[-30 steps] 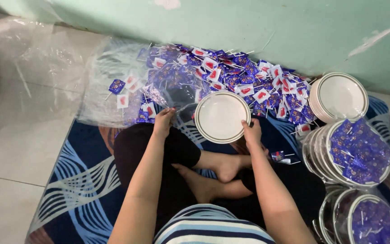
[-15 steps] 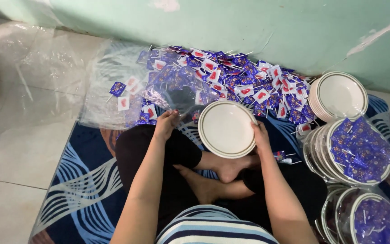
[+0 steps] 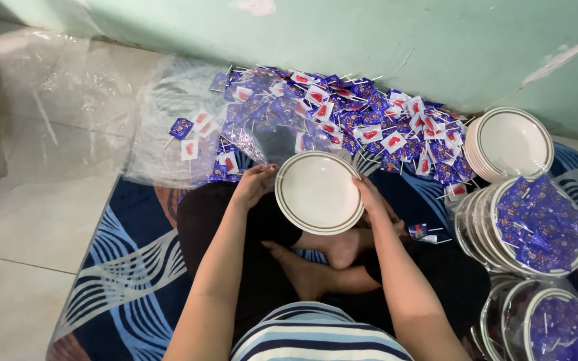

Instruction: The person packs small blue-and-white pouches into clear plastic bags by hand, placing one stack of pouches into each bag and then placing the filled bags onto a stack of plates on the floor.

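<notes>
Since a second ago, our white plate point(image 3: 318, 192) has shifted right and nearer, over our lap. We grip its right rim with our right hand point(image 3: 373, 202); our left hand point(image 3: 254, 185) rests loosely open at its left edge. Beyond lies a heap of blue and red wrapped lollipops point(image 3: 342, 120) on clear plastic sheet point(image 3: 162, 127). Stacked plates point(image 3: 511, 144) sit right.

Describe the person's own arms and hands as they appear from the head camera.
Both arms are bare from the hands up to the bottom edge of the picture, with no sleeves in view. The left hand and right hand wear no gloves, and no rings, watch or bracelets can be made out. Below them shows a striped top, banded white, navy and light blue.
</notes>
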